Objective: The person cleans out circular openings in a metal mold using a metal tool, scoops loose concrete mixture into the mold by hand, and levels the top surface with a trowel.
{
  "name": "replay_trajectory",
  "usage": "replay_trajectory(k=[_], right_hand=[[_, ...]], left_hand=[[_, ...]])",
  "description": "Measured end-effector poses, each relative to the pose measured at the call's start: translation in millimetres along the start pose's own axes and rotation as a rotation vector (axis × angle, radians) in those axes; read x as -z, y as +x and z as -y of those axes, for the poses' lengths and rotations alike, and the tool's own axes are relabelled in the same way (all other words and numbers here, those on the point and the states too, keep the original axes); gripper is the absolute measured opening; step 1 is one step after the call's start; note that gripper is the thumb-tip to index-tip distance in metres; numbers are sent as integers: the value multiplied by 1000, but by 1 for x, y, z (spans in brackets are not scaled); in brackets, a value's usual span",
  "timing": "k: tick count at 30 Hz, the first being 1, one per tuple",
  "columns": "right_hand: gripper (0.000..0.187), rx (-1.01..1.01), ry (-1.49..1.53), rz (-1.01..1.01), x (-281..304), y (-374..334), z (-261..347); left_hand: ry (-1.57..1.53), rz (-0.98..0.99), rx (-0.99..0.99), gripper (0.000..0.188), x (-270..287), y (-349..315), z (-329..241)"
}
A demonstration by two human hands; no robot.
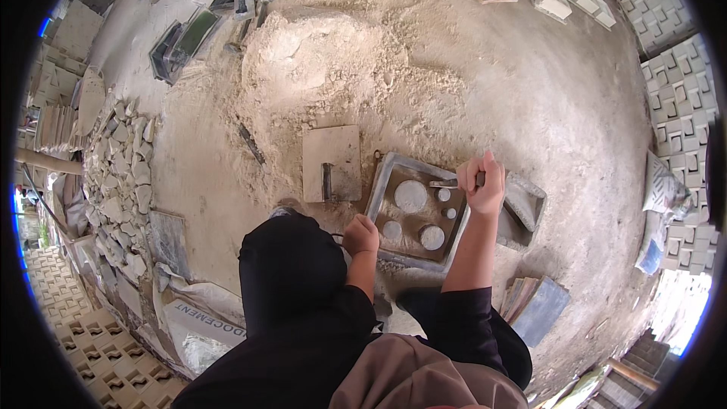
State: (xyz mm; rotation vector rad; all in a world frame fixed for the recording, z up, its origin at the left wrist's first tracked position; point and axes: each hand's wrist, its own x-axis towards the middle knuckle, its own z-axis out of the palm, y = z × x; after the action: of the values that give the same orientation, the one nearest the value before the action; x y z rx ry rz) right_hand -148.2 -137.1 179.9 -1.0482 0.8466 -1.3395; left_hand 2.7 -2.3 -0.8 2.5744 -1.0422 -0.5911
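Observation:
In front of me a grey rectangular mould frame (458,246) lies slightly turned on the ground. Inside it stand several pale round discs of different sizes, the largest disc (410,196) near the upper left. My right hand (485,185) is closed around a small metal hand tool (444,184), whose tip reaches over the frame's far right part. My left hand (361,235) is closed beside the frame's near left side. A thin dark curved piece shows next to it, but what the fingers grip is hidden.
A square board with a handle (332,163) lies left of the frame, a second tray-like mould (522,208) to its right. Beyond is a heap of sandy powder (310,60). Broken pieces (121,174) pile up at left; flat plates (538,307) lie near right.

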Motion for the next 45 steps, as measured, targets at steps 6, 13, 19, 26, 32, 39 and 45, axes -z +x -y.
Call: replay_trajectory(k=[6, 13, 19, 26, 32, 39, 45], right_hand=[[48, 164, -194, -371, -16, 13, -14], [44, 168, -228, -271, -26, 1, -8], [44, 78, -289, -117, -25, 2, -10], [41, 130, -233, -292, -20, -12, -13], [39, 295, -152, -442, -11, -18, -20], [40, 366, -83, -586, 6, -20, -9], [41, 307, -71, -668, -12, -26, 4]], left_hand=[[-19, 43, -5, 33, 1, -1, 2], [-42, 38, -3, 32, -5, 5, 4], [-107, 67, -3, 32, 5, -1, 6], [-12, 25, -32, 31, -2, 1, 10], [-11, 5, -56, 33, -6, 0, 3], [-24, 22, -26, 34, -1, -2, -2], [-46, 1, 4, 36, -5, 5, 6]])
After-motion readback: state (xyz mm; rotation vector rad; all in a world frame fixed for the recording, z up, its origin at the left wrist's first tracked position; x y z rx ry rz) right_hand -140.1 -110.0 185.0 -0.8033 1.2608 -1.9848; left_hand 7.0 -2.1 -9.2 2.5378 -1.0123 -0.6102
